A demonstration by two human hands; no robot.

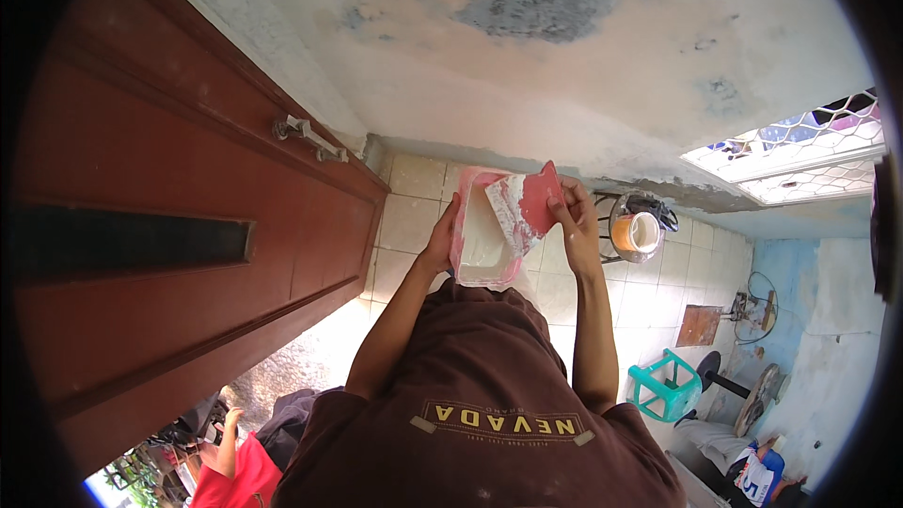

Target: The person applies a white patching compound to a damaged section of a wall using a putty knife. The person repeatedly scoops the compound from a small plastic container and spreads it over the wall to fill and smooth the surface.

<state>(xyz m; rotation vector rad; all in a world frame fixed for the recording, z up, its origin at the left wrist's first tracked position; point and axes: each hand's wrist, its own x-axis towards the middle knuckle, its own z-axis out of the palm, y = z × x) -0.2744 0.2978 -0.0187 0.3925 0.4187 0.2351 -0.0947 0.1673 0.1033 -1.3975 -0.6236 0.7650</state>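
L hand (440, 243) clamped on pink tub (487, 273), ctr, w/ white paste (483, 237) left; R hand (578, 230) pinches smeared red scraper (539, 198); grey wall patch (546, 7), upper ctr, looks uncoated.

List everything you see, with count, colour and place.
Tub: 1, pink and white, centre
Scraper: 1, red, over tub
Container: 1, orange and white, right of centre
Stool: 1, teal, lower right
Board: 1, brown, beyond stool
Door: 1, red-brown, left
Front wall: 1, pale, ahead
Window: 1, white-grilled, upper right
Tiles: many, cream, floor
Other person: 1, red clothing, lower left
Lower-right items: uncounted, mixed, unclear
Shirt: 1, brown, lower centre
Left hand: 1, bare, on tub
Right hand: 1, bare, on scraper
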